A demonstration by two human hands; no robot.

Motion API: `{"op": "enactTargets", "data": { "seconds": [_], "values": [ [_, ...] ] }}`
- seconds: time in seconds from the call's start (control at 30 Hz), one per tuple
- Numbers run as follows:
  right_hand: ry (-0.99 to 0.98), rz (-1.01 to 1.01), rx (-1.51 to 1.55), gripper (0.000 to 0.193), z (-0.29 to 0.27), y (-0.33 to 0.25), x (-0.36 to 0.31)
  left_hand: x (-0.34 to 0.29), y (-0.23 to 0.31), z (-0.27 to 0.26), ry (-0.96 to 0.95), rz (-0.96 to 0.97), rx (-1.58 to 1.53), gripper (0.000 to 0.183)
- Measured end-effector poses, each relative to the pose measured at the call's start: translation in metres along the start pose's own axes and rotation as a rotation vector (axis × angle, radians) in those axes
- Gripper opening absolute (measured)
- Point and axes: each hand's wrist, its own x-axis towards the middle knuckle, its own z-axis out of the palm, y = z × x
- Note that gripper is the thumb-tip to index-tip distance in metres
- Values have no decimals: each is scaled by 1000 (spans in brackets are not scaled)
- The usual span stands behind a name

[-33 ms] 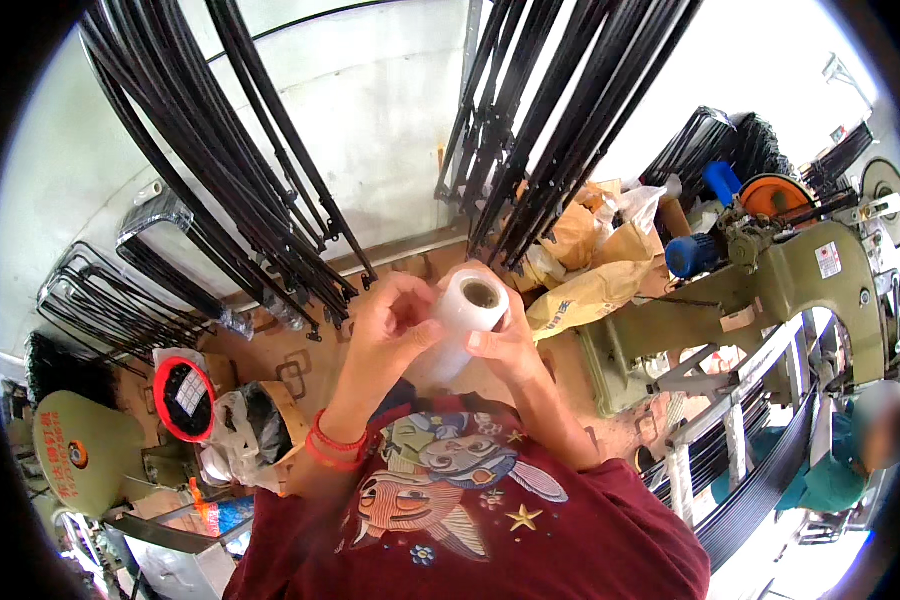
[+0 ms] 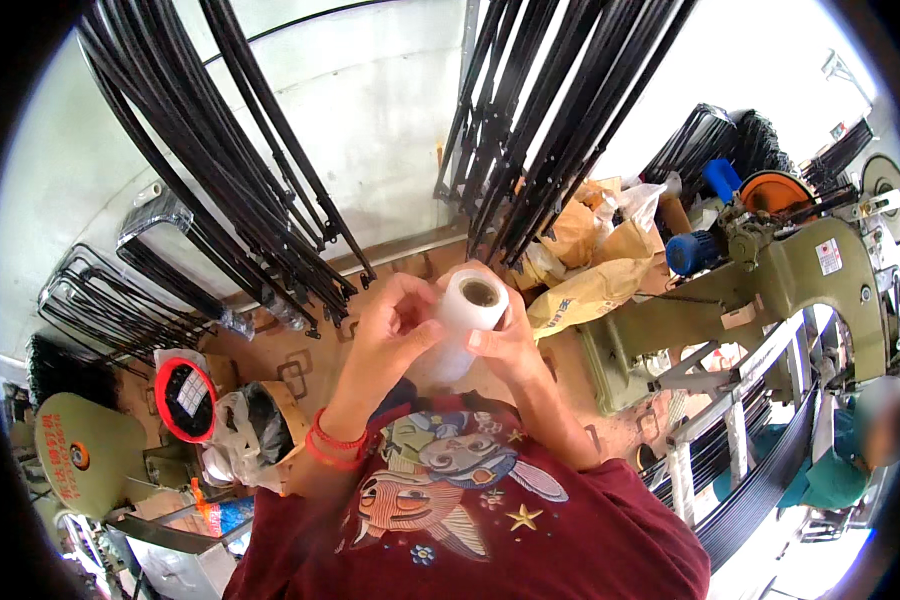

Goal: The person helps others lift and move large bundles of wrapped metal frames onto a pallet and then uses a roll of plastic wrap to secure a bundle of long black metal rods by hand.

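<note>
A roll of clear stretch film (image 2: 457, 345) stands roughly upright in front of my chest, its hollow cardboard core facing up. My right hand (image 2: 507, 345) is closed round its right side, thumb across the front. At the roll's left side, my left hand (image 2: 395, 322) has its fingers curled, with thumb and fingertips against the film. Whether a loose film edge is pinched there is too fine to make out. The lower end of the roll is partly hidden by the hands.
Bundles of long black metal frames (image 2: 210, 130) lean on the wall ahead. Yellow-brown sacks (image 2: 590, 295) lie beside an olive-green machine (image 2: 770, 285) at right. A red-rimmed bin (image 2: 184, 400) and a cardboard box (image 2: 288, 415) stand at left. Another person in a green top (image 2: 832, 482) is at far right.
</note>
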Motion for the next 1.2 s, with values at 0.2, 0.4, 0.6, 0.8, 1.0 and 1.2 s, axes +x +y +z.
{"op": "enactTargets", "data": {
  "seconds": [0.2, 0.4, 0.6, 0.8, 1.0, 1.2],
  "values": [
    [141, -43, 266, 71, -9, 2, -14, 6, -7, 0, -156, -122, -17, 17],
    [180, -5, 485, 69, -20, 1, -23, 21, -20, -4, -247, -219, -273, 22],
    [114, 8, 702, 67, -28, 4, -20, 25, -7, 11, -258, -291, -552, 16],
    [110, 107, 839, 58, -30, 6, -13, 31, -22, 3, -265, -175, -619, 13],
    [142, 189, 1049, 58, -39, 18, -12, 27, -28, -7, -227, -165, -581, 18],
    [74, 275, 771, 66, -31, 5, -21, 3, -14, -23, -373, -384, 31, 26]
  ]
}}
